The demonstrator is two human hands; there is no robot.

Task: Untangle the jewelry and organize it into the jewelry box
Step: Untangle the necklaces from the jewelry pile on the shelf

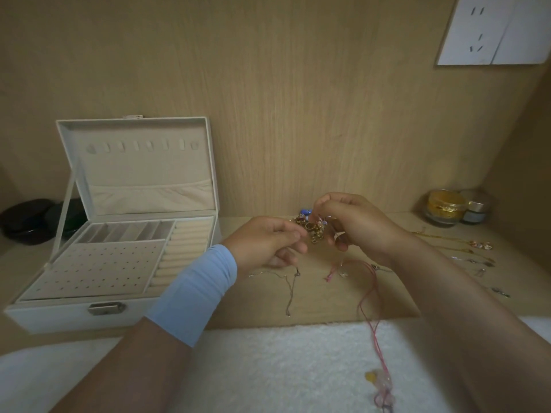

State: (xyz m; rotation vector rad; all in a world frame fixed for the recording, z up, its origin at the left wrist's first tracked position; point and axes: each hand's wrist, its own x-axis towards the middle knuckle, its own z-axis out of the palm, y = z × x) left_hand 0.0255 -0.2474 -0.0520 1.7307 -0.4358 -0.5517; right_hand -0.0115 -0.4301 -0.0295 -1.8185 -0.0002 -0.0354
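- Tangled cluster (311, 229): a knot of gold-toned rings, small round beads and one blue bead. It is held above the wood-grain bench (328, 299), at the centre of the view.
- Left hand (265, 241): at 9 o'clock of the cluster. The grip is closed, with curled fingertips pinching the cluster's left edge. A smooth light-blue sleeve (196, 293) covers the wrist.
- Right hand (351, 222): at 3 o'clock of the cluster. Thumb and forefinger are clamped on the cluster's top.
- Jewelry box (59, 315): at 9 o'clock of the hands. It is white and rectangular, and the lid stands open. The matte beige lining carries a perforated panel, slotted compartments and padded rolls. A metal latch sits on the front wall.
- Pink cord (369, 296): thin, at 6 o'clock of the hands. It runs off the bench onto a white fluffy cloth (268, 368).
- Silver chain (289, 289): fine, lying on the bench at 7 o'clock.
- Gold chains (465, 248): fine, laid out separately at 3 o'clock.
- Round glass jar (445, 208): at 2 o'clock, with gold contents.
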